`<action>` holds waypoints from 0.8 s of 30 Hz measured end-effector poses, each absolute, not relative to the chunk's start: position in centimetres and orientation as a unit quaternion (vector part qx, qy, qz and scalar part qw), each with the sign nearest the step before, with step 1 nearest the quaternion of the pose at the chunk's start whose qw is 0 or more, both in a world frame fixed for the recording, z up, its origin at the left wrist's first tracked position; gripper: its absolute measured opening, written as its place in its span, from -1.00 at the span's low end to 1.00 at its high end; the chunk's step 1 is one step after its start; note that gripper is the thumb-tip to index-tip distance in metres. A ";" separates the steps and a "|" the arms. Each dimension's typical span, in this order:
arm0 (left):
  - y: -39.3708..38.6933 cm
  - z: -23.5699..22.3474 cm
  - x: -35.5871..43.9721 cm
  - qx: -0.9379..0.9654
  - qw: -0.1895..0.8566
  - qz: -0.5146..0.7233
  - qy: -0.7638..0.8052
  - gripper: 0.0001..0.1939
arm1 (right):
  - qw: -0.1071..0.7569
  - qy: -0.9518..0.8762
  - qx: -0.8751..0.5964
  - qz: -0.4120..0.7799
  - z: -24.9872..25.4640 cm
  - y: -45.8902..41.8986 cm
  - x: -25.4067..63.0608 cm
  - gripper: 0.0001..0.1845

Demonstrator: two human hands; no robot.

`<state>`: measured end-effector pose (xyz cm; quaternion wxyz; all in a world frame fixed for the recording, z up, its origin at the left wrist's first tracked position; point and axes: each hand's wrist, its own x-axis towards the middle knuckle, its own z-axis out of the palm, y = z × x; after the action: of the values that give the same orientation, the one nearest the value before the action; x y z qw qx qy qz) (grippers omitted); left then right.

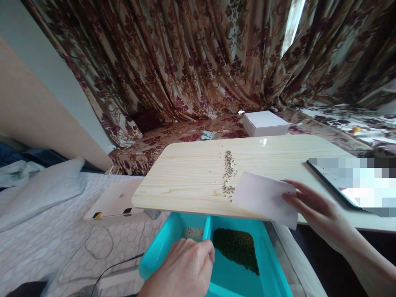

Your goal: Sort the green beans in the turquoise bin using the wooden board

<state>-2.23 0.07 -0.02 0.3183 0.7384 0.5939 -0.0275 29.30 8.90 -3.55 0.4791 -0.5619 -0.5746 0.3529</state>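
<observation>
My right hand pinches a folded sheet of white paper, its left edge beside a strip of small scattered seeds or grains on the light wooden tabletop. Under the table's near edge is a teal divided tray. Its right compartment holds a heap of dark green grains; a few pale bits lie in the left one. My left hand is closed over the tray's divider, seemingly gripping it; the fingertips are hidden.
A dark-edged tablet-like device, partly blurred out, lies on the table's right side. Behind the table stands a white box on a patterned ledge. To the left, a bed carries a pale flat box, a pillow and cables.
</observation>
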 end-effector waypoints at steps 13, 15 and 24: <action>0.2 -0.2 -2.3 0.745 0.315 -0.036 0.587 -0.62 | 0.488 -0.567 -0.562 0.354 -2.0 9.3 27.9 -0.60; 0.2 -0.2 -2.3 0.742 0.317 -0.035 0.589 -0.63 | 0.483 -0.570 -0.563 0.354 -1.9 9.2 27.8 -0.63; 0.2 0.0 -2.2 0.739 0.316 -0.030 0.594 -0.64 | 0.491 -0.574 -0.562 0.338 -2.5 10.0 27.5 -0.52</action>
<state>-2.24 0.16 -0.02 0.3162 0.7393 0.5938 -0.0300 27.46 10.04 -2.48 0.4906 -0.5619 -0.5738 0.3380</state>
